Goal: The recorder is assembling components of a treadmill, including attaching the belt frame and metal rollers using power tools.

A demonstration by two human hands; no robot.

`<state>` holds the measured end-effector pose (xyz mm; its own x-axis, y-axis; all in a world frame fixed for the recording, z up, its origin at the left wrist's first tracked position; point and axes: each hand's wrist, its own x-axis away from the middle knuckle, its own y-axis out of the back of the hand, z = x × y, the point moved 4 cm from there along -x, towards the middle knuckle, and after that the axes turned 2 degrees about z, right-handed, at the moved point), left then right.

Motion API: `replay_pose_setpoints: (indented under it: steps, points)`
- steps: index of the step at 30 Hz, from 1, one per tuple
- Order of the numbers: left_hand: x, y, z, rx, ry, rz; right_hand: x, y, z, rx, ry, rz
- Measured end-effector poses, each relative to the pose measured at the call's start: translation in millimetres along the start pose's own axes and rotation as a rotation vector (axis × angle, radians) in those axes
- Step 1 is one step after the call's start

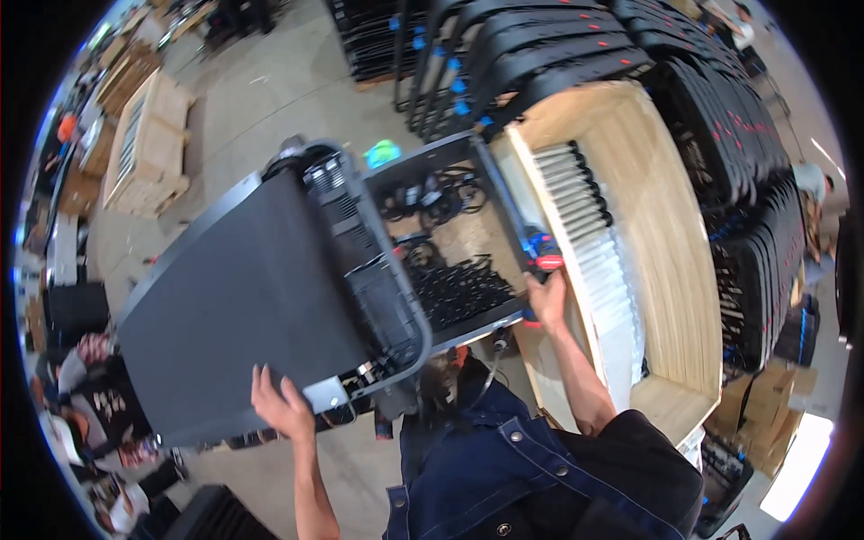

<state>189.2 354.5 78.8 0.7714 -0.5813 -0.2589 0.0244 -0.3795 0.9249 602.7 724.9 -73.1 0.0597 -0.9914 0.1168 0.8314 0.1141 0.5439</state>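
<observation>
My right hand (548, 301) is closed round the handle of a blue and red cordless drill (542, 250), over the right rim of a black bin (505, 184). My left hand (283, 407) rests with fingers spread on the near edge of a treadmill deck, beside a small light-coloured plate (326, 394). Across the deck stretches a wide black belt (238, 306). At its right end the motor bay (382, 292) lies uncovered, with dark parts showing inside. Loose black cables (436, 196) and a heap of small black parts (459, 292) lie in the bin.
A long wooden crate (679, 243) holding a row of metal tubes (576, 193) stands close on my right. Stacked black frames (549, 45) rise behind it. Another wooden crate (148, 148) is at the far left. Several people are along the left side.
</observation>
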Motion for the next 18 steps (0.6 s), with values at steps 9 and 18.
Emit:
replay_pose_setpoints:
  steps: [9, 18]
  points:
    - [1.2, 5.9, 23.5, 0.062, -0.027, -0.057, 98.2, 22.7, 34.4, 0.129, 0.061, -0.106]
    - [-6.4, 42.0, 124.3, 0.278, -0.331, 0.096, 323.4, -101.2, 196.2, -0.192, 0.027, 0.655]
